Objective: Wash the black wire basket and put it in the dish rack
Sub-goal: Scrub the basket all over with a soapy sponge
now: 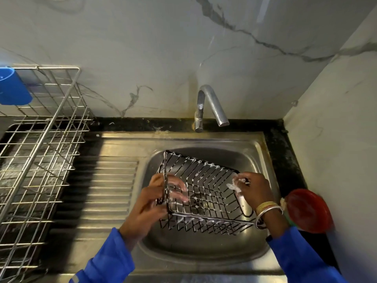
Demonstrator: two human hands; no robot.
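Observation:
The black wire basket (pixel 204 180), streaked with white soap foam, is held tilted over the steel sink bowl (pixel 204 248). My left hand (pixel 161 197) grips its left rim, fingers curled through the wires and foamy. My right hand (pixel 253 190) holds the basket's right edge, with foam on the fingers; whether it also holds a scrubber I cannot tell. The metal dish rack (pixel 38 160) stands on the counter to the left.
The tap (pixel 208 107) stands behind the sink, with no water running. A blue cup (pixel 12 86) hangs on the rack's back left. A red round container (pixel 308 211) sits on the black counter at the right. The ribbed drainboard (pixel 106 190) lies between rack and bowl.

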